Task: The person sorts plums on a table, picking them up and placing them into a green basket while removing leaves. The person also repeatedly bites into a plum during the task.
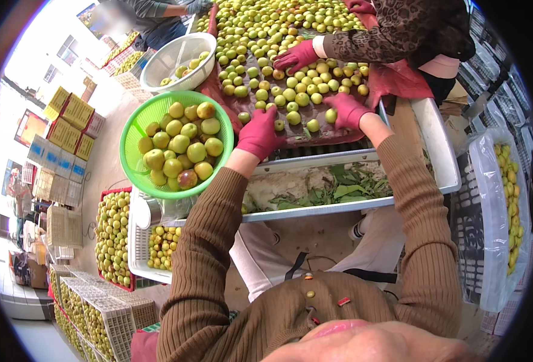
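Note:
Round yellow-green fruits (302, 98), which look like jujubes, lie loose on the dark red cloth (311, 138) of a sorting table. At its near left part is my left hand (261, 135), in a dark pink glove, with its fingers by several fruits. Whether it grips one is hidden. My right hand (348, 111), gloved alike and slightly blurred, reaches in from the right. One fruit (331, 116) lies right at its fingertips; I cannot tell if it is held. Left of my left hand, a bright green plastic basket (130, 149) holds many larger fruits.
A co-worker's gloved hand (297, 57) reaches among the fruits from the right. Behind the green basket stands a white basket (151, 74) with several fruits. Leaves (352, 188) lie in the white trough (320, 208) before me. Fruit-filled crates (112, 312) stand at left; a plastic-lined crate (488, 217) is at right.

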Demonstrator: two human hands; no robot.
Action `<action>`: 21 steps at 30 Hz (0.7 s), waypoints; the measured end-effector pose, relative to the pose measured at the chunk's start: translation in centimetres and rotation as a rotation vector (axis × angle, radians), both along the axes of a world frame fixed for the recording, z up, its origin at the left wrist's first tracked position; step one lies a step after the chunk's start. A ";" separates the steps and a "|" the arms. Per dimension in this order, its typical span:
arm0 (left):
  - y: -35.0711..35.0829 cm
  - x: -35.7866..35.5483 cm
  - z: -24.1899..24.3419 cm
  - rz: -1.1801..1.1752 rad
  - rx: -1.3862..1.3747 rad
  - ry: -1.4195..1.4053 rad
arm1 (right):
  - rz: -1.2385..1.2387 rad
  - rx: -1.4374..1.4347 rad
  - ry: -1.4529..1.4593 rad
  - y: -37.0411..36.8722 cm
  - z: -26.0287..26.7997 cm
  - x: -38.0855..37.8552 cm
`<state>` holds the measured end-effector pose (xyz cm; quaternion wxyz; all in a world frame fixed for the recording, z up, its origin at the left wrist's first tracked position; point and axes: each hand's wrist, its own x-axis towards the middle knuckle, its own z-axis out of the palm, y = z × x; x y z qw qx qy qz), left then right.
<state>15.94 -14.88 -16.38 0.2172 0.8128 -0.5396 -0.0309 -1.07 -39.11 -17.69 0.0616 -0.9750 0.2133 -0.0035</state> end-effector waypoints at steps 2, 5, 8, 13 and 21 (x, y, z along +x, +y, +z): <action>0.1 1.1 -0.9 -0.055 0.073 -0.003 | 0.162 0.219 -0.122 -0.6 -0.5 0.4; 0.4 1.7 -1.6 -0.107 0.117 -0.011 | 0.116 0.345 -0.348 -0.1 0.8 1.4; -0.1 1.0 -1.0 -0.130 0.106 0.018 | -0.193 -0.063 -0.363 -2.9 0.3 1.3; -0.6 0.8 -0.6 -0.031 0.023 -0.008 | -0.120 0.136 -0.243 -4.9 -1.8 2.1; -0.7 1.5 -1.6 -0.083 0.077 0.042 | 0.164 -0.052 -0.081 6.1 -0.6 5.7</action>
